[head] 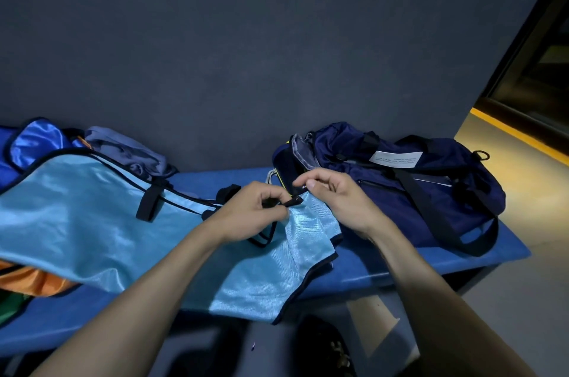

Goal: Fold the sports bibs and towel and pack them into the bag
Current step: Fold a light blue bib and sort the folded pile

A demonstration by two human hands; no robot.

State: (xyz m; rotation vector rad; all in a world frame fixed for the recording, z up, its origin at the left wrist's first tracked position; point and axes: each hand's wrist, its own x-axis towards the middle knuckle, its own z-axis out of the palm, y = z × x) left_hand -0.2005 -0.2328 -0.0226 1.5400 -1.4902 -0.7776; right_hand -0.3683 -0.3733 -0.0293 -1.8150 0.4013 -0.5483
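Observation:
A light blue sports bib (92,216) with black trim lies spread across the blue bench (400,262). My left hand (255,210) pinches a black strap at the bib's right shoulder end. Just right of it, my right hand (335,198) pinches the trim of the same corner, fingers curled. Behind the hands sits the navy bag (409,182), slumped, with black straps and a white label. A grey-blue towel (129,155) lies crumpled at the back left. A royal blue bib (34,142) and an orange bib (34,281) show at the left edge.
A dark wall stands right behind the bench. The bench's right end is just past the bag, with a lit floor and a yellow line beyond. Something green (9,306) peeks out at the lower left. Dark shapes lie under the bench front.

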